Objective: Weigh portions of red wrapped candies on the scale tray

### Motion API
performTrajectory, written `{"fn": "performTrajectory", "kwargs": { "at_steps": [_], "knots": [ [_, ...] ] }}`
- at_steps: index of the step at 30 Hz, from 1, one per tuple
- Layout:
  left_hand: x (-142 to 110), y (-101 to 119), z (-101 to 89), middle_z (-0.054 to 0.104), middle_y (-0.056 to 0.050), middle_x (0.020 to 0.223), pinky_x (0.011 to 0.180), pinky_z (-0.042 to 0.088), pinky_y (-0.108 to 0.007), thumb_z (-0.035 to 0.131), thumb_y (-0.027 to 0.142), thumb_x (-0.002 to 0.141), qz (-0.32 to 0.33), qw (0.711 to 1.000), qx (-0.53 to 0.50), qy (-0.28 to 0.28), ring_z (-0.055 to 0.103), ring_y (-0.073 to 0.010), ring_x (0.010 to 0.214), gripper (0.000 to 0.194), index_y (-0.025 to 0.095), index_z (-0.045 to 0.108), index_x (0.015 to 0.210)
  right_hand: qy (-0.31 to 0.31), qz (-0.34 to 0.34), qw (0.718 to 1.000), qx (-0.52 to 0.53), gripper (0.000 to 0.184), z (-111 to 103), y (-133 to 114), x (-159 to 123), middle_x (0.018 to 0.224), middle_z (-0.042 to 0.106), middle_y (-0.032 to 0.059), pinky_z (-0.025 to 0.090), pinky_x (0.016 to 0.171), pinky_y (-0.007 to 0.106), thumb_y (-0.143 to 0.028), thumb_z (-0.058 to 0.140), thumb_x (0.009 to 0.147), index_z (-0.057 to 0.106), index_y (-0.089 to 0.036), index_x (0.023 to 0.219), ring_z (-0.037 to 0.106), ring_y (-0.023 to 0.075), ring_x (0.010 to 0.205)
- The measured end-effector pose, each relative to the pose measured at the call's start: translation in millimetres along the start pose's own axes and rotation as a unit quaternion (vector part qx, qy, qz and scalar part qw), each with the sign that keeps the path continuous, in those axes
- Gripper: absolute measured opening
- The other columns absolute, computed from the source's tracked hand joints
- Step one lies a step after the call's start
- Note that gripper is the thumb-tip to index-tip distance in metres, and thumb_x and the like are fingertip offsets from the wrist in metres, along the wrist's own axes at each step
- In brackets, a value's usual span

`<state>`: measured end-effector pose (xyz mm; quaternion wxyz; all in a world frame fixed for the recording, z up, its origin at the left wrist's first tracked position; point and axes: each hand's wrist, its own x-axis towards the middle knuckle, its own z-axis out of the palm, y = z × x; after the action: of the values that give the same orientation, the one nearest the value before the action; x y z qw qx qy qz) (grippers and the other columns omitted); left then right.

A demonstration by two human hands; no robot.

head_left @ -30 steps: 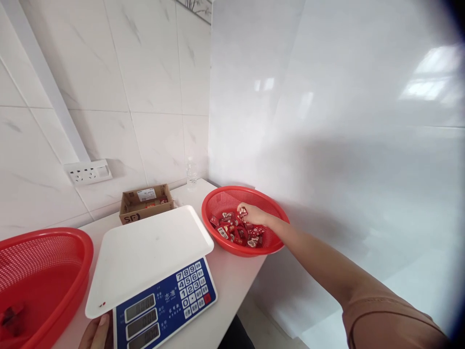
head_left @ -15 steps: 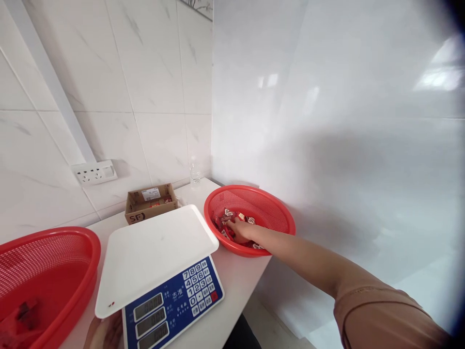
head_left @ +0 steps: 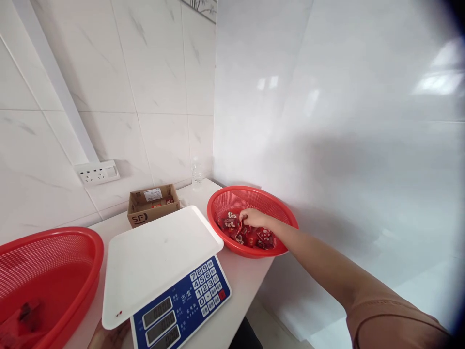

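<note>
Pale walls (head_left: 160,140) corner a white bench (head_left: 242,278). Under the near-left edge of the scale (head_left: 163,266) the left hand (head_left: 111,336) is mostly hidden; I cannot tell its grip. Left of the scale sits a red basket (head_left: 97,252); right, past bare bench, another basket (head_left: 247,251), where the right hand (head_left: 253,218) has fingers pinching a red packet (head_left: 240,227). A box (head_left: 154,212) stands behind the scale.

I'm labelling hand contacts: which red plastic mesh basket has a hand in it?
The red plastic mesh basket right of the white-and-blue electronic scale: the right hand is inside. The far-left red basket shows none.
</note>
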<state>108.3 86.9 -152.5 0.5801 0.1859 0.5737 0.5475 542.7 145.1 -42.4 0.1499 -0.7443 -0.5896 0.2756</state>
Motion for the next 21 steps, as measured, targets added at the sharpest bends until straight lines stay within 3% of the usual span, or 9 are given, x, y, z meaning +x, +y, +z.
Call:
{"fn": "performTrajectory", "kwargs": {
  "at_steps": [3,5,9,12,17,21],
  "knots": [
    [18.4,3.1,-4.0,0.071,-0.007,0.091,0.108,0.034,-0.055,0.05,0.052,0.076,-0.065,0.997,-0.005,0.033,0.052,-0.0352,0.12,0.061,0.024,0.048,0.13,0.022,0.008,0.998,0.053,0.012,-8.9,-2.6,0.2,0.076,0.065,-0.001,0.046,0.052,0.021,-0.008,0.056,0.075,0.062,-0.018,0.078,0.057,0.009,0.056],
    [25.5,3.9,-8.1,0.071,-0.008,0.083,0.105,0.037,-0.054,0.049,0.048,0.078,-0.101,0.995,0.001,0.026,0.054,-0.0348,0.117,0.059,0.022,0.047,0.131,0.042,0.007,0.996,0.082,0.015,-14.3,-5.5,0.0,0.074,0.065,-0.0014,0.044,0.048,0.02,-0.005,0.053,0.071,0.061,-0.018,0.074,0.056,0.0083,0.052],
    [23.4,-1.1,-14.7,0.072,-0.008,0.087,0.103,0.04,-0.053,0.053,0.054,0.074,-0.056,0.998,0.017,-0.028,0.062,-0.0332,0.106,0.066,0.024,0.046,0.133,0.086,-0.004,0.989,0.117,0.017,-24.0,-18.2,-2.0,0.065,0.061,-0.0023,0.04,0.044,0.018,-0.002,0.051,0.066,0.058,-0.017,0.066,0.051,0.007,0.047],
    [17.4,-4.2,-14.1,0.072,-0.008,0.09,0.105,0.037,-0.052,0.057,0.055,0.072,-0.039,0.998,0.018,-0.05,0.063,-0.0323,0.104,0.07,0.024,0.045,0.134,0.101,-0.028,0.982,0.155,0.018,-25.4,-40.3,-4.2,0.071,0.064,-0.0013,0.043,0.046,0.017,-0.002,0.048,0.068,0.057,-0.018,0.07,0.055,0.0077,0.051],
    [2.3,3.3,-5.8,0.072,-0.008,0.098,0.105,0.038,-0.048,0.058,0.047,0.076,-0.061,0.997,-0.001,-0.05,0.061,-0.0303,0.108,0.066,0.023,0.044,0.135,0.066,-0.107,0.97,0.206,0.02,-0.1,-102.5,-5.7,0.081,0.068,-0.0003,0.048,0.058,0.017,-0.003,0.049,0.07,0.061,-0.018,0.077,0.062,0.0089,0.067],
    [-20.0,12.8,-0.2,0.069,-0.008,0.111,0.106,0.037,-0.043,0.057,0.046,0.079,-0.037,0.991,-0.021,-0.128,0.06,-0.0277,0.111,0.06,0.021,0.047,0.133,-0.002,-0.158,0.964,0.212,0.027,35.5,-146.4,-7.0,0.082,0.07,-0.0003,0.049,0.056,0.017,-0.004,0.055,0.072,0.068,-0.019,0.09,0.061,0.0093,0.065]
  ]
}}
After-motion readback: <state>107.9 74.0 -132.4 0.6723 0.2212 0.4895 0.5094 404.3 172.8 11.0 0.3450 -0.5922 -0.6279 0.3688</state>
